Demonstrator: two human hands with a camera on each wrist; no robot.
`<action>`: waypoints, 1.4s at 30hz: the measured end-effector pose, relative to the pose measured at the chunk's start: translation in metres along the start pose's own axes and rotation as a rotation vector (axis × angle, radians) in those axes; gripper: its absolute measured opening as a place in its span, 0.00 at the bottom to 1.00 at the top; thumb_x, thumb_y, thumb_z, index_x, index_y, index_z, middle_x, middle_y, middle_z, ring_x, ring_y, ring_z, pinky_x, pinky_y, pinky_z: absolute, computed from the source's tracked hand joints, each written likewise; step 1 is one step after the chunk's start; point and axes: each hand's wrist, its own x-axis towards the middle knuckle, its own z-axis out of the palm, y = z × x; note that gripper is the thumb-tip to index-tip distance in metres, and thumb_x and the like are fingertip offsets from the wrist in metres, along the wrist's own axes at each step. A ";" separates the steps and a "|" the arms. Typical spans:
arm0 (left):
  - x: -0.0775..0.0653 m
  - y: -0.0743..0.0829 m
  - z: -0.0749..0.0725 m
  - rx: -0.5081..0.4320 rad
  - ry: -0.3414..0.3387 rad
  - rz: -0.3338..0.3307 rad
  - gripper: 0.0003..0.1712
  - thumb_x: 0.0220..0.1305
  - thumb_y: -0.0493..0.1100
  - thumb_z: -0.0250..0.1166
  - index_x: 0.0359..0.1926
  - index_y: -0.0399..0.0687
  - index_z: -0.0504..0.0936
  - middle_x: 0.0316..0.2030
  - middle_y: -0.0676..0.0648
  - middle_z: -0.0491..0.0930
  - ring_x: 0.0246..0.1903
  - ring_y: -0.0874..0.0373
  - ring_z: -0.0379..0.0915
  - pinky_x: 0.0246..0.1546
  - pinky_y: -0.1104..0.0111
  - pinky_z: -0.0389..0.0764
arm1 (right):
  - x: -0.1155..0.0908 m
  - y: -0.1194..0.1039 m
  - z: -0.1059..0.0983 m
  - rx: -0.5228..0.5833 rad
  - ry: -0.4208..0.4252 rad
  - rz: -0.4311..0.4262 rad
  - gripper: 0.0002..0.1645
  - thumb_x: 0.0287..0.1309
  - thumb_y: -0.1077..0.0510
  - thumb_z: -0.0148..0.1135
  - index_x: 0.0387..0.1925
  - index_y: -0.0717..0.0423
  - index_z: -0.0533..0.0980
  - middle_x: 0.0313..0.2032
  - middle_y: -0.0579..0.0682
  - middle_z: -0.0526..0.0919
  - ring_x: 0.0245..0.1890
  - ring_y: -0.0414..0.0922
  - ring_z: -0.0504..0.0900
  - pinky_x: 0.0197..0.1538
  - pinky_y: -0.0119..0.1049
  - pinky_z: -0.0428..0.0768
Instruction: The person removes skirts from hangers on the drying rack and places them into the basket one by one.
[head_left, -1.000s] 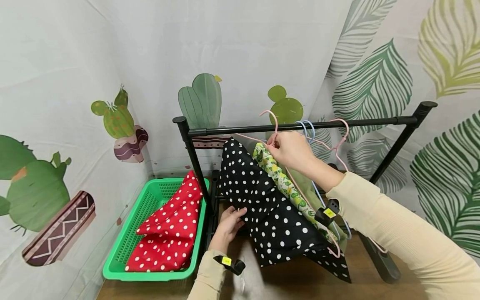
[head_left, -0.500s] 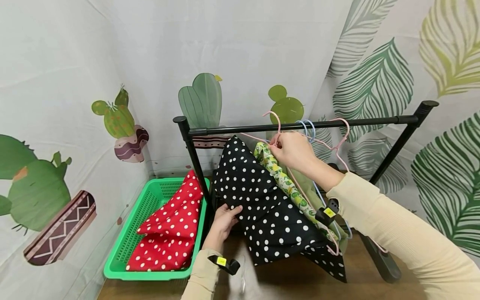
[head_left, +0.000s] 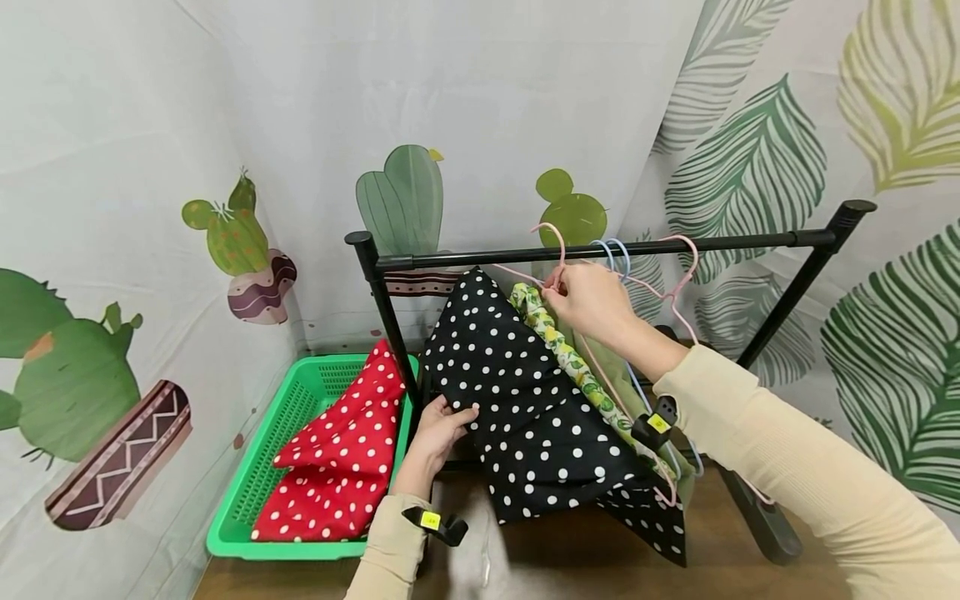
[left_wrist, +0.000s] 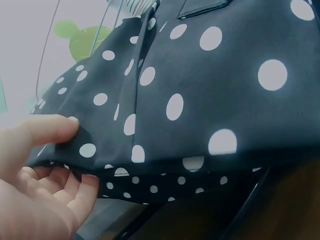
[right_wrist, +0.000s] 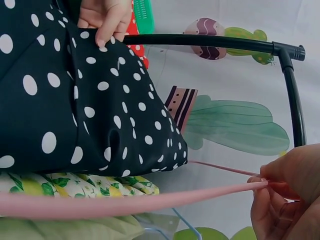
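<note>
A black garment with white polka dots (head_left: 525,408) hangs at a slant below the rack bar. My left hand (head_left: 438,429) pinches its left edge, thumb on the outer face and fingers underneath, as the left wrist view shows. Just below its hook, my right hand (head_left: 592,296) grips a pink hanger (right_wrist: 200,198), the hook rising in front of the bar. Lemon-print fabric with a gathered edge (head_left: 573,367) lies between the black garment and the hanger's sloping arm. The hanger's far arm runs behind the black garment, where most of it is hidden.
A black rack bar (head_left: 465,260) spans the middle, carrying blue hangers (head_left: 624,254) and another pink hanger (head_left: 694,258) on the right. Olive-green fabric (head_left: 617,362) hangs behind. On the left stands a green basket (head_left: 300,551) holding a red polka-dot garment (head_left: 345,467).
My left hand has moved left and slightly up, drawing the black garment's edge outward. My right hand and the pink hanger have shifted slightly right.
</note>
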 end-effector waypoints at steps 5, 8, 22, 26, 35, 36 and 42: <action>-0.003 0.010 -0.003 0.098 0.007 0.027 0.21 0.53 0.30 0.63 0.50 0.33 0.71 0.42 0.37 0.80 0.33 0.61 0.78 0.40 0.62 0.79 | 0.001 0.001 0.002 0.001 0.003 0.003 0.11 0.58 0.55 0.55 0.32 0.54 0.82 0.28 0.51 0.84 0.26 0.50 0.79 0.23 0.41 0.72; -0.005 0.017 -0.005 0.129 0.007 0.043 0.20 0.54 0.31 0.63 0.49 0.33 0.72 0.42 0.38 0.81 0.33 0.61 0.78 0.44 0.58 0.78 | 0.001 0.001 0.003 0.003 0.005 0.013 0.11 0.58 0.55 0.55 0.32 0.54 0.82 0.26 0.51 0.84 0.24 0.49 0.78 0.21 0.39 0.70; -0.013 0.050 -0.008 0.228 -0.019 0.069 0.20 0.56 0.34 0.63 0.51 0.36 0.73 0.44 0.39 0.80 0.37 0.59 0.78 0.44 0.62 0.78 | -0.002 0.004 0.010 0.010 0.008 0.033 0.10 0.57 0.56 0.56 0.32 0.54 0.81 0.25 0.50 0.83 0.17 0.47 0.76 0.15 0.34 0.67; -0.022 0.068 -0.006 0.254 -0.042 0.074 0.21 0.57 0.34 0.63 0.53 0.36 0.72 0.46 0.37 0.79 0.37 0.59 0.78 0.43 0.63 0.77 | -0.003 0.004 0.011 0.006 0.002 0.030 0.10 0.57 0.55 0.56 0.33 0.54 0.81 0.25 0.51 0.83 0.17 0.48 0.77 0.16 0.36 0.69; -0.019 0.077 -0.007 0.294 -0.064 0.130 0.22 0.57 0.34 0.63 0.53 0.38 0.73 0.46 0.38 0.79 0.38 0.58 0.78 0.44 0.63 0.76 | -0.003 0.005 0.014 0.015 -0.012 0.029 0.09 0.58 0.55 0.57 0.32 0.54 0.81 0.25 0.51 0.84 0.19 0.49 0.78 0.16 0.38 0.70; -0.016 0.077 -0.007 0.302 -0.061 0.134 0.22 0.56 0.35 0.64 0.53 0.40 0.73 0.46 0.39 0.79 0.38 0.58 0.78 0.44 0.63 0.76 | -0.003 0.005 0.015 0.013 -0.011 0.030 0.09 0.57 0.55 0.57 0.31 0.54 0.81 0.24 0.50 0.83 0.18 0.48 0.78 0.16 0.37 0.70; -0.013 0.082 -0.008 0.341 -0.062 0.152 0.21 0.56 0.36 0.65 0.52 0.42 0.74 0.44 0.42 0.80 0.39 0.55 0.77 0.47 0.57 0.75 | -0.004 0.006 0.018 0.002 -0.007 0.024 0.09 0.57 0.56 0.57 0.30 0.55 0.81 0.22 0.50 0.83 0.16 0.47 0.76 0.15 0.36 0.69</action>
